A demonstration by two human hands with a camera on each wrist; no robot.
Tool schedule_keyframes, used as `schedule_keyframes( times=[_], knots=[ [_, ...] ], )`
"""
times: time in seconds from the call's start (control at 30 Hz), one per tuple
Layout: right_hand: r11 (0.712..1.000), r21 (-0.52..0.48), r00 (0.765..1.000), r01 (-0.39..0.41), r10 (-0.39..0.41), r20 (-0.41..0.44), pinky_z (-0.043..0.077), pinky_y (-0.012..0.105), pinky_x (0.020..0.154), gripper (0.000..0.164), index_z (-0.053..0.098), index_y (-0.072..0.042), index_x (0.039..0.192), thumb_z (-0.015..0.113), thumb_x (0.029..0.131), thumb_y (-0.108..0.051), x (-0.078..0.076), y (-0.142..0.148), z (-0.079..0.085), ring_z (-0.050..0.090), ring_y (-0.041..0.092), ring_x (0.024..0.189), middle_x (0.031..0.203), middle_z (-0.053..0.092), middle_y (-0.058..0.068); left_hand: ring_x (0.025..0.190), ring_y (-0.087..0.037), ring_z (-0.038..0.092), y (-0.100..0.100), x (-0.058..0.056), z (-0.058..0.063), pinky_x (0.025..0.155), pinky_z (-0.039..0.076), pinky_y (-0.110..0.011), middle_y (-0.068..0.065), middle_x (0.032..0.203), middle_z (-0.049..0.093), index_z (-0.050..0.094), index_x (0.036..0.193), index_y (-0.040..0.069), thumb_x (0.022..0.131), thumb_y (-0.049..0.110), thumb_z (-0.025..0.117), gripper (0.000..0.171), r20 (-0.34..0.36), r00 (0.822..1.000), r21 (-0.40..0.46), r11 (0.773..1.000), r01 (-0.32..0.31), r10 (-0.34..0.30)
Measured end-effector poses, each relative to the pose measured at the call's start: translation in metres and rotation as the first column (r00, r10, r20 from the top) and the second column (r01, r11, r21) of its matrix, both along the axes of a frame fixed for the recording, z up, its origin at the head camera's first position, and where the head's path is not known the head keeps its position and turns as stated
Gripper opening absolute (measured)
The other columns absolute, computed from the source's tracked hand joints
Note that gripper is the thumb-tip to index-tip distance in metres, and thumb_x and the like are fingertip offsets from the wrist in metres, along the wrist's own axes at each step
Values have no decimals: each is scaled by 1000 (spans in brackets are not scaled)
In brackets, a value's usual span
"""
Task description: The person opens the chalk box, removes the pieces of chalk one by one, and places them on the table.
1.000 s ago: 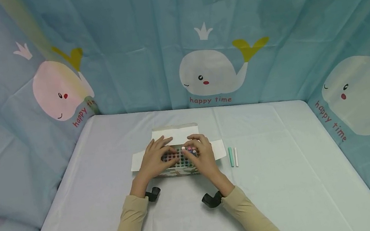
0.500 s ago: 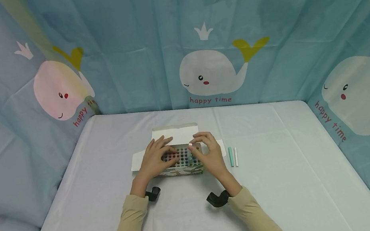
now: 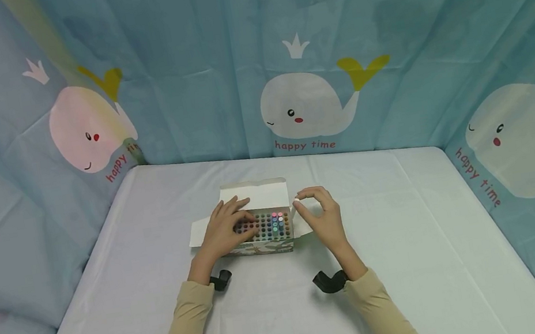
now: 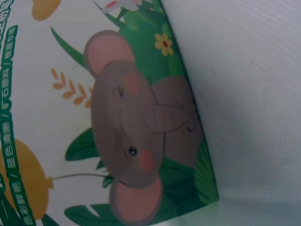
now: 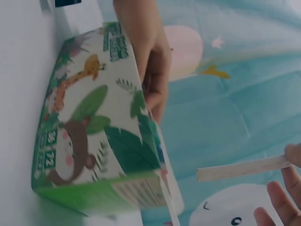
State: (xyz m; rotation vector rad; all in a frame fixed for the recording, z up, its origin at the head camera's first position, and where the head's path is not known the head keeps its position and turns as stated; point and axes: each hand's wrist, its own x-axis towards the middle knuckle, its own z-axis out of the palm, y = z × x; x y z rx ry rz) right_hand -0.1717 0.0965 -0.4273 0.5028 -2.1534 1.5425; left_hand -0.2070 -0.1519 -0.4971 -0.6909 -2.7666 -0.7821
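A chalk box [image 3: 261, 248] stands at mid-table with its lid flap [image 3: 255, 195] raised. Rows of coloured chalk sticks [image 3: 275, 225] show their ends inside. My left hand [image 3: 222, 232] rests over the box's left part, thumb and index finger spread above the chalk ends. To the right of the box, my right hand [image 3: 325, 219] pinches a white chalk stick [image 5: 235, 171] by one end, seen well in the right wrist view. The box's printed side, with an elephant [image 4: 127, 117], fills much of the left wrist view.
A white cloth covers the table [image 3: 415, 237]. Whale-printed curtains [image 3: 184, 104] hang around its back and sides. The box's side flaps [image 3: 199, 233] stick out left and right. A black wrist camera [image 3: 330, 281] sits below the right hand.
My right hand has moved from above the box out to the right with the white chalk stick. It now covers the green and white sticks lying on the table. The left hand stays put.
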Motion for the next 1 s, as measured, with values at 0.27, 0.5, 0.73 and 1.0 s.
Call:
schedule_keyframes(
  times=[0.27,0.5,0.73,1.0],
  knots=[
    [999,-7,999,40,-40,14,43,46,101,14,64,6,94,67,84,-3,-2,15,0,56,32,102,100,62,19,139,-29,25,0,0,0,122,6,-44,-3,142,44,67,93,25,80,45,70,24,12,1000,2,1000,-1,1],
    [997,-5,997,75,-75,17,42,49,101,14,65,5,96,66,84,-3,-5,27,-1,56,32,103,100,62,18,139,-28,25,0,-1,-1,122,5,-44,-2,142,43,67,93,25,80,45,69,23,16,1000,0,1000,-2,2],
    [996,-17,996,84,-83,32,39,51,104,16,64,7,96,66,84,-3,-4,40,0,55,33,104,100,62,20,139,-28,25,0,-2,-2,122,6,-44,-2,142,44,67,92,26,80,44,70,22,5,1000,-1,1000,-2,2],
    [993,6,993,117,-117,9,40,52,102,14,64,8,95,66,83,0,-4,53,2,55,35,102,98,62,20,139,-28,25,0,-1,-2,122,7,-44,-2,142,43,67,93,26,80,44,69,22,-1,1000,-3,1000,0,0]
  ],
)
